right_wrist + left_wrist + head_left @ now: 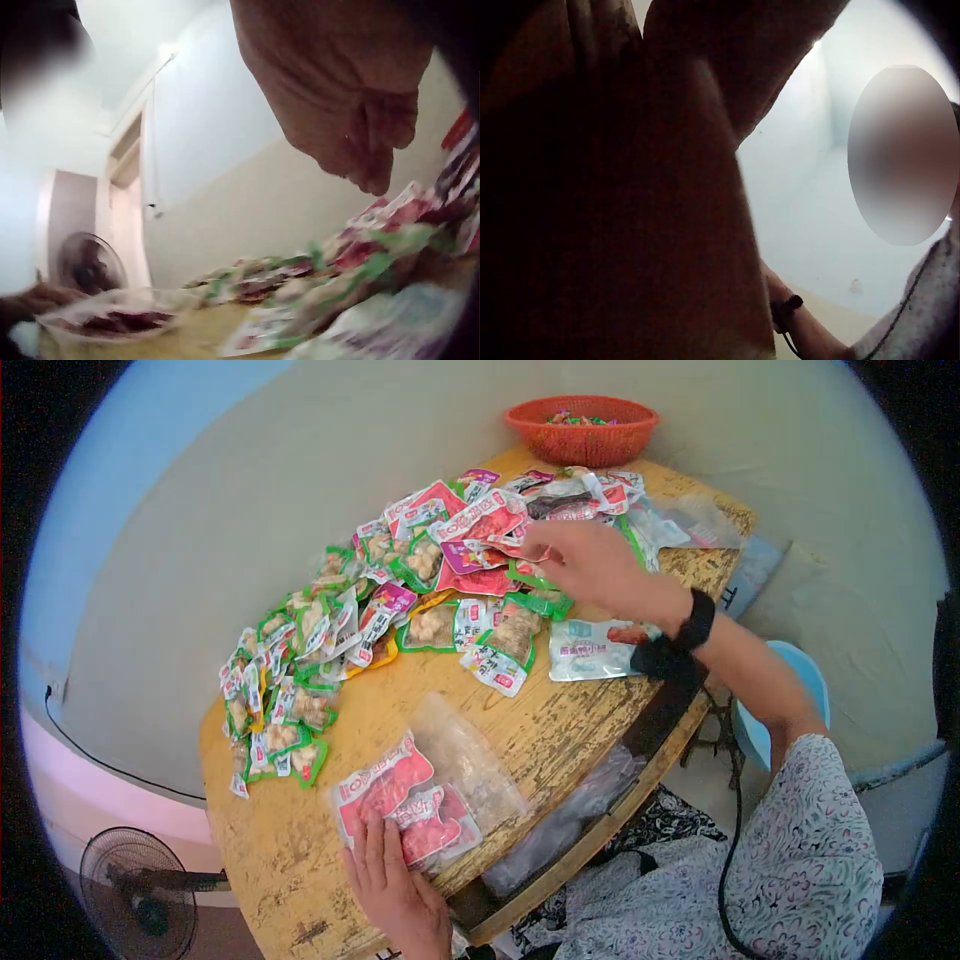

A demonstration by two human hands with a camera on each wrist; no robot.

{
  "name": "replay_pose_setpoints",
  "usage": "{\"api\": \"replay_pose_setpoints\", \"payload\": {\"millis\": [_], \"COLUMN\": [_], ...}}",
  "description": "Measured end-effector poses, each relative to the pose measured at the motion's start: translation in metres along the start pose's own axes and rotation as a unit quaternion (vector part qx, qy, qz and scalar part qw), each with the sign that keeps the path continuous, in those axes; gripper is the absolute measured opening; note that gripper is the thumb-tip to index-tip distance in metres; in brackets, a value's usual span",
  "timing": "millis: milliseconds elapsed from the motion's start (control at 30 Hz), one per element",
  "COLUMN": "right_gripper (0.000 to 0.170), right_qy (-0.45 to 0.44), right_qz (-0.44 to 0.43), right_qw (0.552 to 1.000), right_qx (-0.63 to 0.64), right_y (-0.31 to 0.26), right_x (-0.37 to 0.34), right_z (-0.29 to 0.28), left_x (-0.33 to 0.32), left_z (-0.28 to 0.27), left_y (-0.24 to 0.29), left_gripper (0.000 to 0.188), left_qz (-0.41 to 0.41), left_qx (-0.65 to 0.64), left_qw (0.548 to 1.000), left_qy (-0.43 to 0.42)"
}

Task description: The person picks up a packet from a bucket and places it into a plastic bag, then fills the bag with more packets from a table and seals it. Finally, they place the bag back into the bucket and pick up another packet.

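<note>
Two bare hands, recorded at a wooden desk (265, 830). Left hand (395, 885): fingers extended, laid flat at the lower edge of two pink-and-white packets (383, 788); these are set with a clear plastic bag (465, 750), whether in it or on it cannot be told. Right hand (595, 568): held over the heap of sealed snack packets (424, 558), fingers loosely bent, ungripping. Below its wrist, one pale packet (585, 653), laid flat. Heap: spread in a curve along the far edge, green-, pink- and purple-trimmed. Beyond it, one red basket (540, 442), partly filled with small wrapped pieces. Off the desk: one blue basin (815, 678), one black fan (150, 910).
</note>
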State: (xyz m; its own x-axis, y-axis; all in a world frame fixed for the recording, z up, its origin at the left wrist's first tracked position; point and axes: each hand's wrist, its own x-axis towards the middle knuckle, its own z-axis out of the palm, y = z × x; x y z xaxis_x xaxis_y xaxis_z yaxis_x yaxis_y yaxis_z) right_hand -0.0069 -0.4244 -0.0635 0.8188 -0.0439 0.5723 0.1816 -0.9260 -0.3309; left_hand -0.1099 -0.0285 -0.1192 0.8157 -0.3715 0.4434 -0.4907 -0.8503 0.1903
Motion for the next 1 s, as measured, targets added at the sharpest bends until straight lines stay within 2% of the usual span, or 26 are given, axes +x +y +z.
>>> {"api": "replay_pose_setpoints", "payload": {"millis": [100,200,300,400,500,600,700,800,833,867,933,1000], "right_gripper": [0.025,0.029,0.03,0.026,0.016,0.014,0.016,0.017,0.019,0.022,0.029,0.036], "right_qy": [-0.08,-0.185,-0.215,-0.231,-0.094,0.041,0.151,0.113,0.115,0.117,0.097,0.048], "right_qz": [0.009,0.022,0.001,0.019,0.017,-0.002,-0.112,-0.145,-0.194,-0.241,-0.301,-0.325], "right_qw": [0.985,0.968,0.951,0.928,0.952,0.97,0.981,0.979,0.97,0.959,0.941,0.927], "right_qx": [-0.155,-0.168,-0.222,-0.291,-0.292,-0.238,-0.05,0.087,0.088,0.09,0.123,0.181], "right_y": [0.045,0.059,0.06,0.047,0.057,0.059,0.022,-0.035,-0.05,-0.064,-0.088,-0.108], "right_x": [0.017,0.02,0.024,0.027,0.027,0.027,0.016,-0.01,-0.019,-0.03,-0.053,-0.074], "right_z": [0.002,0.004,0.008,0.007,0.008,-0.004,-0.02,-0.025,-0.019,-0.014,-0.007,-0.003], "left_x": [-0.001,-0.003,-0.003,-0.005,-0.004,-0.008,-0.014,-0.025,-0.021,-0.015,-0.002,-0.004], "left_z": [0.005,0.009,0.006,0.006,0.005,0.009,0.004,-0.013,-0.013,-0.015,-0.025,-0.016], "left_y": [-0.001,-0.002,0.0,-0.003,-0.001,0.0,0.002,0.021,0.031,0.042,0.063,0.059], "left_gripper": [0.045,0.043,0.042,0.042,0.042,0.047,0.046,0.038,0.043,0.044,0.045,0.049], "left_qz": [-0.006,0.001,0.025,0.007,0.002,-0.046,-0.02,-0.046,-0.06,-0.109,-0.194,-0.233], "left_qx": [-0.025,-0.021,-0.025,-0.025,-0.022,-0.07,-0.014,-0.197,-0.261,-0.377,-0.589,-0.677], "left_qw": [0.999,0.999,0.998,0.999,0.999,0.989,0.975,0.963,0.948,0.908,0.778,0.694], "left_qy": [0.021,0.042,0.052,0.036,0.05,0.12,0.221,0.178,0.17,0.146,0.102,0.073]}}
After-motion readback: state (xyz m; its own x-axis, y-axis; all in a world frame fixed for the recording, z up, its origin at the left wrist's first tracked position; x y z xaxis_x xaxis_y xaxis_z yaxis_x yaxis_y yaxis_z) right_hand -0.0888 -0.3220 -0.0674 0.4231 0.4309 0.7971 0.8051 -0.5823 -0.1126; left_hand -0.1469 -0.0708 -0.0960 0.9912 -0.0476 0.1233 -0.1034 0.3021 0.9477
